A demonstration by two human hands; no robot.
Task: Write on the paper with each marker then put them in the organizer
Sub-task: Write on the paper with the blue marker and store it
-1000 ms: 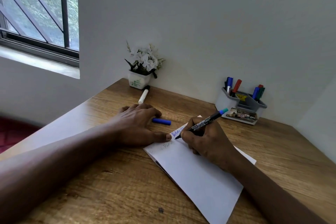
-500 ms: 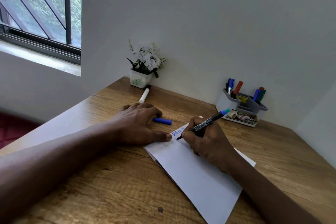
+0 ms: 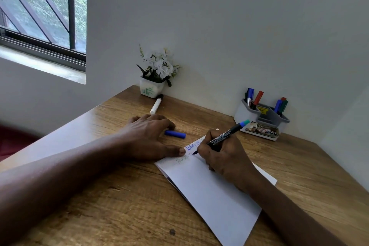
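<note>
A white folded paper (image 3: 211,191) lies on the wooden desk, with blue and faint green writing near its top left corner. My right hand (image 3: 223,158) grips a black marker with a blue-green end (image 3: 225,135), its tip touching the paper. My left hand (image 3: 151,138) lies flat on the desk, its thumb pressing the paper's corner. A blue cap (image 3: 175,134) rests on the desk by my left fingers. A white marker with a black cap (image 3: 156,104) lies near the flower pot. The grey organizer (image 3: 245,115) at the back right holds several markers.
A small white pot of white flowers (image 3: 154,78) stands against the wall at the desk's back left corner. A window with bars (image 3: 40,6) is at upper left. Walls close the desk at the back and on the right.
The marker tip has shifted slightly left and lower on the paper as a second written line begins. My left hand has stayed in place.
</note>
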